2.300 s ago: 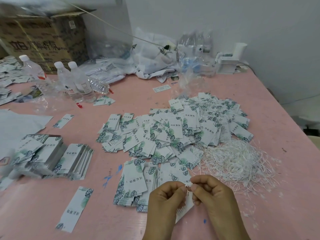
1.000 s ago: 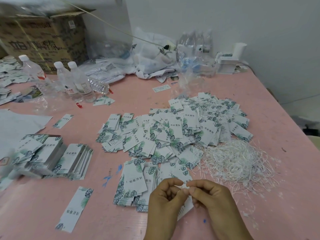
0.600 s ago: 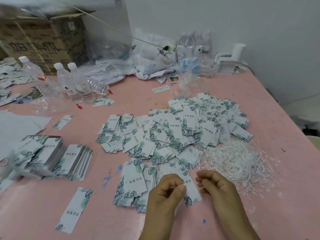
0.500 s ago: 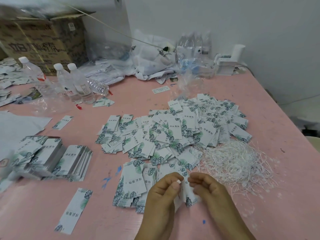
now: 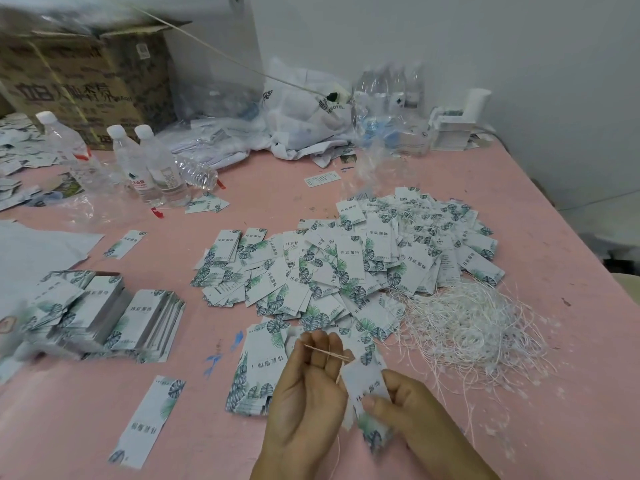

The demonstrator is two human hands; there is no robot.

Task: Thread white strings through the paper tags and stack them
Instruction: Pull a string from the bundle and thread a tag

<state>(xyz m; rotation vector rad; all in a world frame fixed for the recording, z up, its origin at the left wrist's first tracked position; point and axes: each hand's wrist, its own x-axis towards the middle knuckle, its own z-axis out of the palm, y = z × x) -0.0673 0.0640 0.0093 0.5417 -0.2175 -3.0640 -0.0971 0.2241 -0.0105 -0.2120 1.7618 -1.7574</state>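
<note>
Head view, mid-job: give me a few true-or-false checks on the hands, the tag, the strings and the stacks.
1. The right hand holds a tag. True.
2. The left hand lies flat on the table. False: it is raised, with a string across its fingers.
3. The pile of strings lies to the right of the loose tags. True.
4. The neat stacks sit by the wall. False: they sit at the table's left.

Pink table, seemingly white wall
</note>
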